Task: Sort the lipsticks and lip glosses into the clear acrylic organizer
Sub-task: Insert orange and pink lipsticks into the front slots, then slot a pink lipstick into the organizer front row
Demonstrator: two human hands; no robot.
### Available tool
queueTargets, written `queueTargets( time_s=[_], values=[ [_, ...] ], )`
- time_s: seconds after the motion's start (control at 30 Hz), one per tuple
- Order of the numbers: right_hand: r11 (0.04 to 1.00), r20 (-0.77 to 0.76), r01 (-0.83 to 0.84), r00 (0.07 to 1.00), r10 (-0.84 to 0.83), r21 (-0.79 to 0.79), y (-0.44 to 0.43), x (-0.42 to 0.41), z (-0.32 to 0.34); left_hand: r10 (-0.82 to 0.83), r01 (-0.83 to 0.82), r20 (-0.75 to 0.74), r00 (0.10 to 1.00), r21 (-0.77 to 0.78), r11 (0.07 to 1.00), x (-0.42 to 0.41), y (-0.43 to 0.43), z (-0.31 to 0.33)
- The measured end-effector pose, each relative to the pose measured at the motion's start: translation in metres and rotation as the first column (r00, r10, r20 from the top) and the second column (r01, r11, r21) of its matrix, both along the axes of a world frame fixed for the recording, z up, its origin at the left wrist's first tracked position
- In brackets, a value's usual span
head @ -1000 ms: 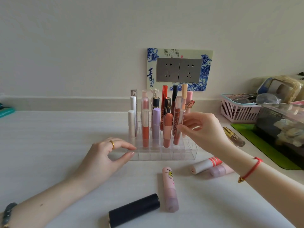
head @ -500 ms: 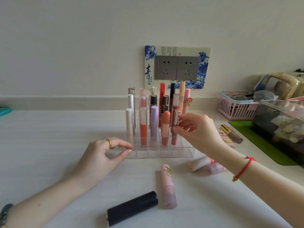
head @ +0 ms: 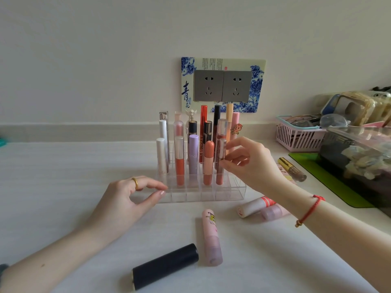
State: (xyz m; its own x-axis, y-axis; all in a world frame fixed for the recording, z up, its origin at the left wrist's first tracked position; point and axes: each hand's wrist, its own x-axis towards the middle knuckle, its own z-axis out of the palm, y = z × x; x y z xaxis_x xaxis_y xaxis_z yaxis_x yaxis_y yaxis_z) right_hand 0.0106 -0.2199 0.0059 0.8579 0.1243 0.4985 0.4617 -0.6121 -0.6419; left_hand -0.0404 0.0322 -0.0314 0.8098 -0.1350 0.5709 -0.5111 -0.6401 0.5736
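Clear acrylic organizer [head: 191, 196] sits mid-table, back rows full of upright tubes, front row of slots bare. At its 9 o'clock the white table [head: 63, 176] is wide open out to the frame edge. At 12 o'clock there is a low ledge with the wall behind it. The 3 o'clock side is tight: gold-capped tube [head: 292, 169], green mat [head: 330, 180] and pink basket [head: 296, 138] are near.

Loose at 6 o'clock: pink tube [head: 211, 237] and black tube [head: 165, 266], both lying flat. At 4 to 5 o'clock, the white coral-striped tube [head: 254, 206] lies touching the lilac tube [head: 273, 211].

Right hand [head: 251, 163] comes in from 4 o'clock with the wrist raised. Its thumb and forefinger pinch the silver-capped lip gloss [head: 221, 166], which stands upright in a slot at the right end of the filled part. The other fingers are curled loosely.

Left hand [head: 127, 197] comes from 7 o'clock, low on the table. Its thumb and index close on the organizer's front-left corner.
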Motion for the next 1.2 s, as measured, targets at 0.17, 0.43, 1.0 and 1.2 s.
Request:
queueTargets(
  time_s=[0.17, 0.43, 1.0, 1.2],
  values=[
    [0.999, 0.031, 0.008, 0.999, -0.009, 0.036, -0.012, -0.003, 0.014, 0.018, -0.018, -0.008, 1.0, -0.001, 1.0, 0.0, 0.0, 0.0],
    [0.998, 0.101, -0.055, 0.993, 0.059, -0.035, -0.039, -0.024, 0.046, 0.044, -0.044, -0.029, 0.999, -0.017, 0.999, 0.0, -0.001, -0.001],
    [0.759, -0.135, -0.166, 0.985, 0.103, -0.629, -0.046, -0.063, -0.006, 0.004, -0.005, 0.017, 1.0, 0.03, 1.0, -0.001, -0.002, -0.001],
    [0.752, -0.121, -0.154, 0.988, 0.099, -0.641, -0.049, -0.058, -0.016, -0.007, 0.007, 0.013, 1.0, 0.031, 0.999, 0.001, 0.0, -0.001]
  ],
)
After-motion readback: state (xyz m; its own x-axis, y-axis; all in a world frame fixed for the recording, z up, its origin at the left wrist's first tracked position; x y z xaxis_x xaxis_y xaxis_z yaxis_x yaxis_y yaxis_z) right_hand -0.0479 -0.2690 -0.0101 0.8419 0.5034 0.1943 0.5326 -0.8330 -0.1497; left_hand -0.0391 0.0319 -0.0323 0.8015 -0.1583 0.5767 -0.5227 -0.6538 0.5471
